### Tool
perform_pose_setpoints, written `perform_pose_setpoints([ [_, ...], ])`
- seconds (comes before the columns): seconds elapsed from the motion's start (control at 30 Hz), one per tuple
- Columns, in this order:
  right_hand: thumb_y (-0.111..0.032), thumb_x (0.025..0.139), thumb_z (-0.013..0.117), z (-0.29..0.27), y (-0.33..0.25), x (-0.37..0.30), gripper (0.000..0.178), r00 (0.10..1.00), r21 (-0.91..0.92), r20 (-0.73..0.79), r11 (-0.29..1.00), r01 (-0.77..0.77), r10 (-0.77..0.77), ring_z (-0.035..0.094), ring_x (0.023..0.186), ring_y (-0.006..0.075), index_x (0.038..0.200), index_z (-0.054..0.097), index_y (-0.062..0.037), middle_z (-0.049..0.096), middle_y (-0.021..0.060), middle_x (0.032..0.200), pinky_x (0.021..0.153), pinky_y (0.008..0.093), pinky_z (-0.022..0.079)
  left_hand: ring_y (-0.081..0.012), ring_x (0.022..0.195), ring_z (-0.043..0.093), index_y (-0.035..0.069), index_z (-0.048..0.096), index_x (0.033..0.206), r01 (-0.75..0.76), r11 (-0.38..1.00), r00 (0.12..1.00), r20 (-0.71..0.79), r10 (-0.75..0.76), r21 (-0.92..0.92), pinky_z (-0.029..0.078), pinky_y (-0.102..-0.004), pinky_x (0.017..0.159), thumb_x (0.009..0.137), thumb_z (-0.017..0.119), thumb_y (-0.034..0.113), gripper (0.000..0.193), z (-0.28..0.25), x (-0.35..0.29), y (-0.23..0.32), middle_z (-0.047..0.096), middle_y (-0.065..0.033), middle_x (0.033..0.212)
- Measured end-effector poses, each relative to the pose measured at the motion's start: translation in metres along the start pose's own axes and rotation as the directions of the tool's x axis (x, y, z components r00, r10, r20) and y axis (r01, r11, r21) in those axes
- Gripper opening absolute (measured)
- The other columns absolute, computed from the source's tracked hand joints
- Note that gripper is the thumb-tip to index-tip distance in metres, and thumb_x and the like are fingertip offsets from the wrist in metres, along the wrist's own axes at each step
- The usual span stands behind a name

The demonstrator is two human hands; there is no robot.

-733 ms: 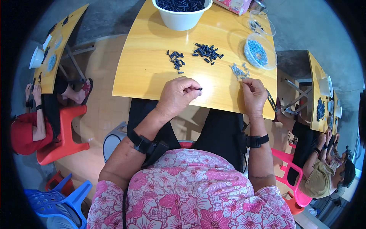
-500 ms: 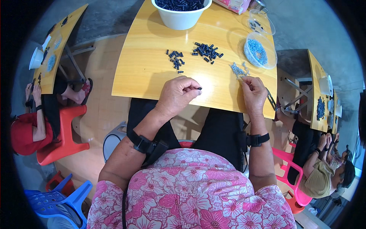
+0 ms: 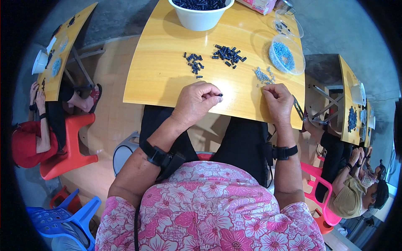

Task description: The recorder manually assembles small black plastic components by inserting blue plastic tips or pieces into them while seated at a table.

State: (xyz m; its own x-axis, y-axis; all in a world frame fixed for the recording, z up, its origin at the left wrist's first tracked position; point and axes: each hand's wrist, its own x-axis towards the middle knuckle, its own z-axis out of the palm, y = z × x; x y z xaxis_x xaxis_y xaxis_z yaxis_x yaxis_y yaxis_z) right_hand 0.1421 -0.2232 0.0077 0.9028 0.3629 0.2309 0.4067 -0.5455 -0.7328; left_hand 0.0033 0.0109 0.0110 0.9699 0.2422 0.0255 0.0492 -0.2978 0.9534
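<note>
A small black cylindrical piece is pinched between the thumb and fingertips of my left hand, just above the table's near edge. My right hand is closed in a pinch beside a loose scatter of tiny clear-blue pieces; whatever its fingertips may hold is too small or hidden to make out. Beyond my left hand lie two groups of black pieces, a smaller pile and a larger pile. A clear round tub with many tiny blue pieces stands beyond my right hand.
A white bowl of black pieces stands at the far side of the yellow table. A dark, narrow tool lies by the right edge. Clear lids and a pink package are far right. People sit at tables on both sides.
My right hand's fingertips have shifted slightly left and nearer to me, away from the tiny blue pieces. My left hand stays nearly still with the black piece.
</note>
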Motion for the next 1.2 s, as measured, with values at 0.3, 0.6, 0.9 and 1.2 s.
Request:
perform_pose_setpoints([
  [0.3, -0.002, 0.081, 0.07, 0.005, -0.015, 0.009, 0.015, 0.991, -0.068, 0.041, 0.989, 0.134, -0.131, 0.058, 0.063, 0.0168, 0.095, 0.073, -0.0068, 0.058, 0.0076, 0.074, 0.059, 0.03, 0.046, -0.0075, 0.071, 0.06, 0.0, 0.071, 0.089, -0.003, 1.0, 1.0, 0.002, 0.003, -0.022, 0.049, -0.0226, 0.065, 0.082, 0.073, 0.006, 0.01, 0.0, 0.0, -0.001, 0.066, -0.0029, 0.08],
  [0.6, -0.007, 0.082, 0.067, 0.012, -0.013, 0.019, 0.014, 0.975, -0.167, 0.113, 0.964, 0.208, -0.191, 0.057, 0.064, 0.029, 0.093, 0.074, -0.0137, 0.055, 0.0102, 0.072, 0.06, 0.0377, 0.047, -0.0065, 0.07, 0.058, 0.001, 0.071, 0.09, 0.01, 0.999, 1.0, -0.001, -0.01, -0.036, 0.048, -0.0216, 0.064, 0.082, 0.073, 0.006, 0.009, 0.001, 0.0, -0.002, 0.065, -0.0021, 0.08],
  [0.9, -0.013, 0.082, 0.069, 0.015, -0.025, 0.028, 0.007, 0.978, -0.219, 0.14, 0.959, 0.181, -0.153, 0.062, 0.069, 0.0309, 0.087, 0.074, -0.0122, 0.06, 0.0113, 0.075, 0.063, 0.0389, 0.049, -0.006, 0.07, 0.057, 0.001, 0.071, 0.089, 0.017, 0.999, 1.0, -0.004, -0.017, -0.03, 0.047, -0.0214, 0.064, 0.082, 0.073, 0.005, 0.009, 0.0, 0.0, 0.0, 0.064, -0.0016, 0.079],
  [1.2, -0.012, 0.08, 0.067, 0.016, -0.032, 0.028, 0.006, 0.975, -0.227, 0.147, 0.954, 0.198, -0.168, 0.063, 0.071, 0.0325, 0.083, 0.073, -0.0112, 0.061, 0.0117, 0.076, 0.064, 0.0399, 0.051, -0.0064, 0.07, 0.058, 0.001, 0.071, 0.089, 0.01, 0.999, 1.0, -0.001, -0.01, -0.048, 0.048, -0.022, 0.065, 0.082, 0.073, 0.006, 0.009, 0.001, 0.0, -0.002, 0.065, -0.0026, 0.08],
])
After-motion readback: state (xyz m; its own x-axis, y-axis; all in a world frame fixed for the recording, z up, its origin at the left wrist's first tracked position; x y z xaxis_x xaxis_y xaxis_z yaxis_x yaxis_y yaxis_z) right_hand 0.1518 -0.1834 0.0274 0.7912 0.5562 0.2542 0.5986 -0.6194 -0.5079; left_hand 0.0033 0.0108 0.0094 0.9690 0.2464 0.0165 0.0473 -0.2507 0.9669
